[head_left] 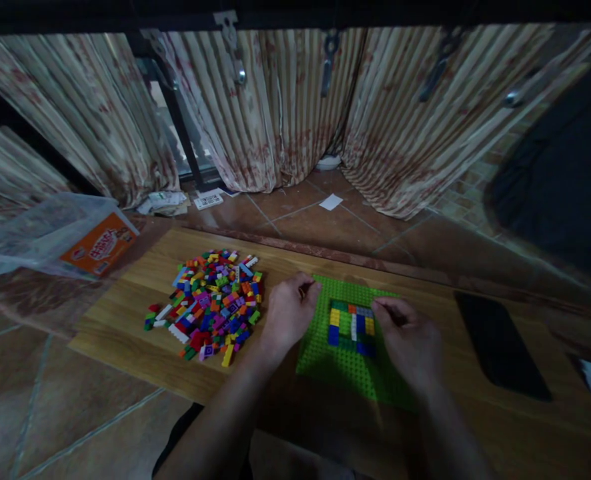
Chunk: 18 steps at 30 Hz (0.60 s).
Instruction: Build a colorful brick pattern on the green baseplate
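Observation:
A green studded baseplate lies on the wooden board. Toy bricks in yellow, blue, white, green, orange and grey form a low build on it, with green studs showing through gaps. My left hand is at the plate's upper left edge, thumb and fingers curled together; whether they hold anything is hidden. Over the right side of the plate is my right hand, its fingertips pinched beside the build's upper right corner. What is between them is too small to tell. Left of my left hand spreads a pile of loose mixed-colour bricks.
The wooden board carries the bricks and plate. A dark flat slab lies at its right. A clear plastic bin with an orange label stands far left. Striped curtains hang beyond, with papers on the tiled floor.

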Tool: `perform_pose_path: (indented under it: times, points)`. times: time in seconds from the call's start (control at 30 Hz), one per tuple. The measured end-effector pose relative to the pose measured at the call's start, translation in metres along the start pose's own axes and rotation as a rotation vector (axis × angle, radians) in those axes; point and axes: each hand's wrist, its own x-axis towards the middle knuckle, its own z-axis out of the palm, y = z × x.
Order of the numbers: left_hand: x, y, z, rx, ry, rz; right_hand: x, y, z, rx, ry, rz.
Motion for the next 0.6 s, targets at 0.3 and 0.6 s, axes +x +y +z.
perform_pose_path:
  times: [0.3, 0.6]
  points:
    - [-0.009, 0.012, -0.003, -0.1, 0.005, 0.015, -0.006, 0.0, 0.009, -0.094, -0.075, -0.051]
    - [-0.019, 0.025, 0.005, -0.176, -0.067, 0.16, -0.016, 0.0, 0.016, -0.184, -0.122, -0.137]
